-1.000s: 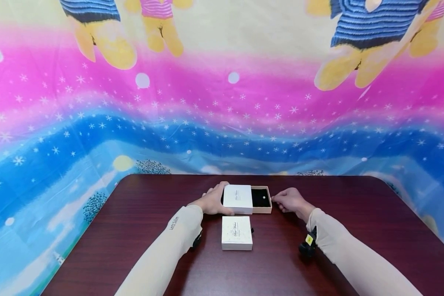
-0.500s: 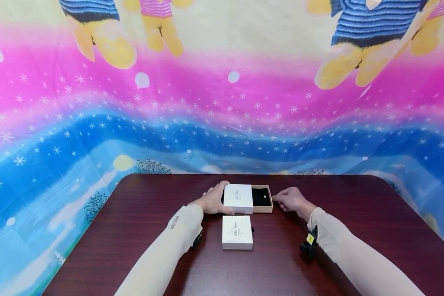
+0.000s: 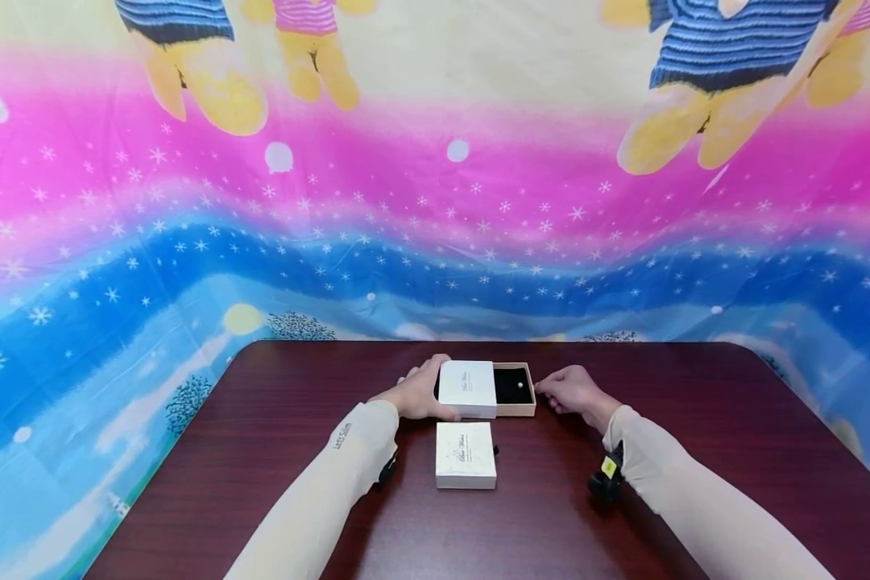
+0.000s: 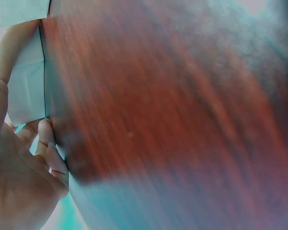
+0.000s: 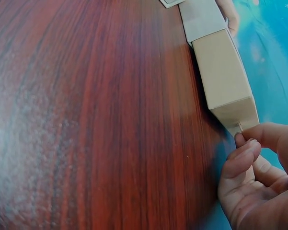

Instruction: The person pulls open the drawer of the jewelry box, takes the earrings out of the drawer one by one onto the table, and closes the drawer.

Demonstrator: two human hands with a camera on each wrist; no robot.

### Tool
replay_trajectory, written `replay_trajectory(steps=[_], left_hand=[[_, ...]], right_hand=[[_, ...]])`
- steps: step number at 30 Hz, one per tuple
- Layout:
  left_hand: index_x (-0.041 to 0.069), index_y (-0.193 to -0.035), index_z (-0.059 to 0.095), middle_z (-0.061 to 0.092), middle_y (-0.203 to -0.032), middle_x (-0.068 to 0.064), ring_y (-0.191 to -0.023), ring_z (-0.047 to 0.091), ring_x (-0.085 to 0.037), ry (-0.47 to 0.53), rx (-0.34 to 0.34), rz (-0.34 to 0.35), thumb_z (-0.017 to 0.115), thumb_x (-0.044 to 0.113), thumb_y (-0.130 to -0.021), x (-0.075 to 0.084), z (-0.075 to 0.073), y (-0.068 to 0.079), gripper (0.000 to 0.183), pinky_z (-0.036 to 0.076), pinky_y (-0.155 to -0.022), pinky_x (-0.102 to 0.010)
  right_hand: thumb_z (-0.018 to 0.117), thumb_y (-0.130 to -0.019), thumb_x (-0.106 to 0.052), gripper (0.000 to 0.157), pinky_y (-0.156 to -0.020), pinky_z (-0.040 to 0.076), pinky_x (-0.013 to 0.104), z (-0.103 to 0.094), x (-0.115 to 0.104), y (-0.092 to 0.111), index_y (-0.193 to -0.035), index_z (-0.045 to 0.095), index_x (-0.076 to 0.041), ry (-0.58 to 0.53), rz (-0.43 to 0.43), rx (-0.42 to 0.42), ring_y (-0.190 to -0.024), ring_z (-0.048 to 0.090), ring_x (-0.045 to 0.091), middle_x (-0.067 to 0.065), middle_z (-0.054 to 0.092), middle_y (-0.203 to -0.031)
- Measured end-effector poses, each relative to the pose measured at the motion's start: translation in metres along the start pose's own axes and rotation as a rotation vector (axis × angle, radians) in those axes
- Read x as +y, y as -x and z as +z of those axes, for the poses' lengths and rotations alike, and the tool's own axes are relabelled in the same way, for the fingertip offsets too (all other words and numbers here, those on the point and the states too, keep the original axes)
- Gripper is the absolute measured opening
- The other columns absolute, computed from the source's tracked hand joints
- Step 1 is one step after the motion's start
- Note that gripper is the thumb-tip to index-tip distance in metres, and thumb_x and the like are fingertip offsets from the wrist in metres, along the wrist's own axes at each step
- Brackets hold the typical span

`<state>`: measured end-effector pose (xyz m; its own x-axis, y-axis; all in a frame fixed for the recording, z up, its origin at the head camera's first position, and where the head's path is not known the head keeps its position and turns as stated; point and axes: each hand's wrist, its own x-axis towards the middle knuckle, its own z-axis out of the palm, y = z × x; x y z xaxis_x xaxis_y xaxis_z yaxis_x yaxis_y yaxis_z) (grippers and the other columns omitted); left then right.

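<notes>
My left hand (image 3: 419, 395) grips the left end of a white drawer-style gift box, its fingers and thumb on opposite sides of the printed sleeve (image 3: 467, 383). The inner drawer (image 3: 526, 410) juts partway out to the right. A small pearl-like bead (image 3: 519, 385) shows on its black lining (image 3: 507, 393). At the drawer's right end, my right hand (image 3: 571, 390) pinches a small pull tab (image 5: 240, 126) between thumb and forefinger. Closer to me lies a second white gift box (image 3: 466, 456), with a dark tab on its right side.
Both boxes lie on a dark red wooden table (image 3: 319, 370). A colourful printed cloth (image 3: 435, 201) hangs behind the far edge. Black wrist cameras are worn at both cuffs, the right camera (image 3: 605, 477) with a yellow label.
The drawer and my right hand have shifted very slightly to the right, out of the sleeve. My left hand keeps its grip, and the nearer box stays put.
</notes>
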<state>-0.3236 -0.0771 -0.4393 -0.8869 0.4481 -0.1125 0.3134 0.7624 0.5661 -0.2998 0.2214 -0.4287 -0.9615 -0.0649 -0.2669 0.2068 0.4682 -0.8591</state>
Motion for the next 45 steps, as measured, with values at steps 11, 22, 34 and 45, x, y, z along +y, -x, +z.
replay_trajectory(steps=[11,22,34,45], left_hand=[[0.016,-0.158,0.022,0.049,-0.142,-0.007,-0.123,0.045,-0.028,-0.01,-0.004,0.0,0.086,0.044,-0.077,-0.0013,0.0008,-0.0011,0.107,0.033,-0.106,-0.051],[0.016,-0.157,0.023,0.049,-0.144,-0.008,-0.125,0.045,-0.03,0.004,0.006,0.002,0.088,0.043,-0.076,0.0007,0.0008,0.0013,0.108,0.033,-0.107,-0.053],[0.016,-0.157,0.023,0.049,-0.143,-0.007,-0.124,0.045,-0.029,-0.001,0.008,-0.001,0.087,0.044,-0.075,-0.0006,0.001,0.0003,0.108,0.034,-0.105,-0.051],[0.017,-0.158,0.022,0.05,-0.142,-0.007,-0.124,0.045,-0.028,-0.003,0.001,-0.005,0.087,0.044,-0.076,-0.0011,0.0011,-0.0003,0.107,0.034,-0.105,-0.051]], right_hand=[[0.06,-0.096,-0.01,0.024,-0.056,0.048,0.021,-0.0016,0.0049,-0.0045,-0.104,0.071,0.01,-0.015,-0.016,0.025,-0.056,0.051,0.006,-0.004,0.052,-0.063],[0.06,-0.095,-0.009,0.022,-0.055,0.047,0.022,-0.0022,0.0047,-0.003,-0.101,0.068,0.011,-0.015,-0.021,0.018,-0.056,0.05,0.007,-0.003,0.051,-0.062],[0.059,-0.097,-0.012,0.024,-0.058,0.048,0.023,-0.0063,0.0077,-0.0039,-0.106,0.069,0.009,0.016,-0.007,0.025,-0.058,0.051,0.007,-0.003,0.052,-0.062],[0.059,-0.097,-0.011,0.025,-0.057,0.049,0.023,-0.007,0.0084,-0.0041,-0.107,0.069,0.01,0.016,-0.01,0.036,-0.058,0.051,0.007,-0.003,0.052,-0.062]])
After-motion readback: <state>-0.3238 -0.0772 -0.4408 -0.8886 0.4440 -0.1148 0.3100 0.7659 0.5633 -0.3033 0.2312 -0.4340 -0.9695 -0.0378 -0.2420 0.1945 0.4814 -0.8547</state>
